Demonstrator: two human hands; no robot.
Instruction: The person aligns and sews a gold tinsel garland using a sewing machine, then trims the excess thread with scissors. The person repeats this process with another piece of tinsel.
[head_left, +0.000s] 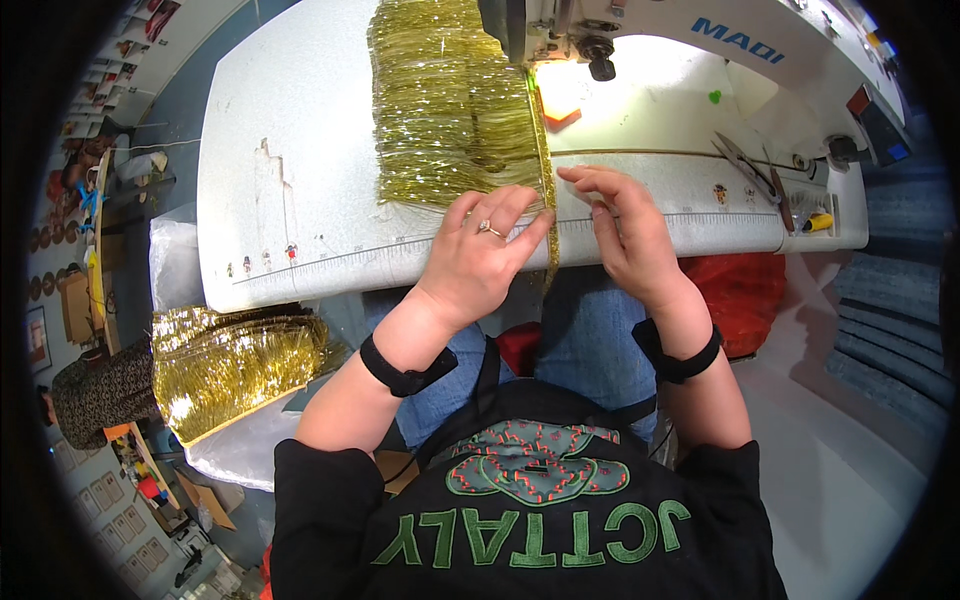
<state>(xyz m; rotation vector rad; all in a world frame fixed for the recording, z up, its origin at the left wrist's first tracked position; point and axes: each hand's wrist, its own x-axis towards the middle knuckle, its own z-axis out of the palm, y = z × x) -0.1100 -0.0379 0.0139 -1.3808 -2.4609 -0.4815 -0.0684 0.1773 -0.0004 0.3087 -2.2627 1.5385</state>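
Note:
A length of gold tinsel fringe (457, 112) lies across the sewing machine's table, its strands pointing left. Its narrow gold header band (546, 142) runs from beneath the machine head down over the table's front edge. My left hand (480, 251), with a ring on one finger, rests on the fringe's near end, thumb and fingertips at the band. Just right of the band, my right hand (630, 225) hovers with thumb and fingers apart and nothing between them. The MAQI sewing machine (675, 37) stands over the fringe's far end; its needle is not clearly visible.
Scissors (750, 169), a brown-handled tool (780, 195) and a yellow item (817, 223) lie at the table's right. A printed ruler (360, 246) follows the front edge. More gold fringe (240, 367) hangs at lower left over clear plastic. Another person (105, 390) is farther left.

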